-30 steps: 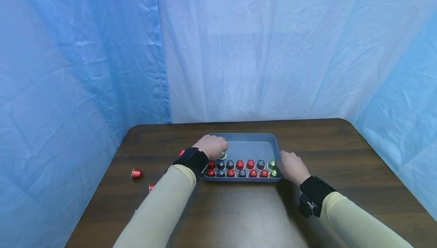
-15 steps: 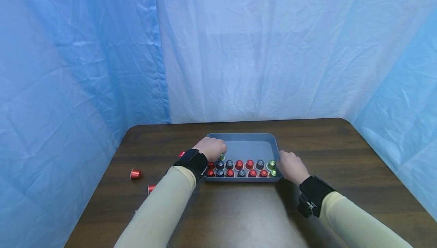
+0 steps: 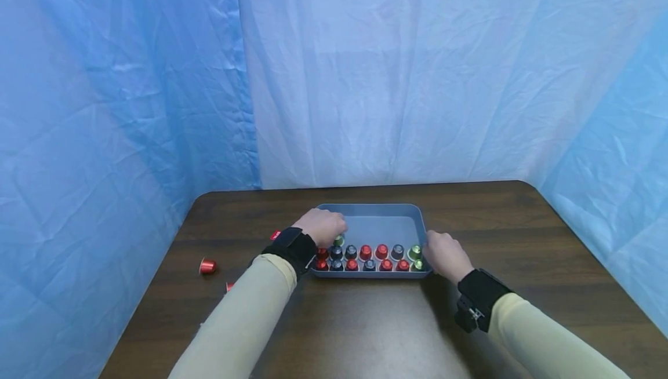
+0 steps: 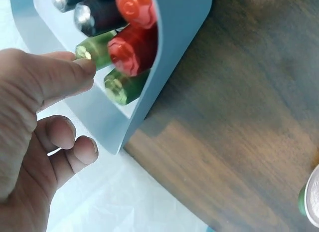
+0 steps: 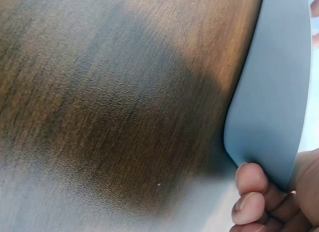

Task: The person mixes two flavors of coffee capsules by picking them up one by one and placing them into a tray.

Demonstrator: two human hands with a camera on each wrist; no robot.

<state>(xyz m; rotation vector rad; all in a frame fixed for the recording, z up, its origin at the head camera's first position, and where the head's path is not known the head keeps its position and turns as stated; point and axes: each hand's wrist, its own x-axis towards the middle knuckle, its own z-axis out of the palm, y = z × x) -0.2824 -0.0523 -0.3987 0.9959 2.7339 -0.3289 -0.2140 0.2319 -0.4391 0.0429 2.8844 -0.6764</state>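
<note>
A grey-blue tray (image 3: 383,211) lies on the table, with red, dark blue and green coffee capsules standing in two rows along its near side. At the tray's left end my left hand (image 3: 320,227) pinches a green coffee capsule (image 4: 97,50) between thumb and forefinger, just behind the second row. Its other fingers are bent and hold nothing. Another green capsule (image 4: 124,87) and a red capsule (image 4: 132,50) stand close by. My right hand (image 3: 447,255) grips the tray's right wall (image 5: 271,87), fingers curled against the outside; the thumb tip is hidden.
On the table (image 3: 365,332), left of the tray, lie a red capsule (image 3: 207,266) on its side, a second one (image 3: 229,286) partly behind my left sleeve, and a red item (image 3: 275,234) near my wrist. A foil-lidded green capsule (image 4: 311,197) shows at the left wrist view's edge.
My left hand has lowered slightly, bringing the green capsule down closer to the second row. The right hand keeps its grip on the tray, without visible movement.
</note>
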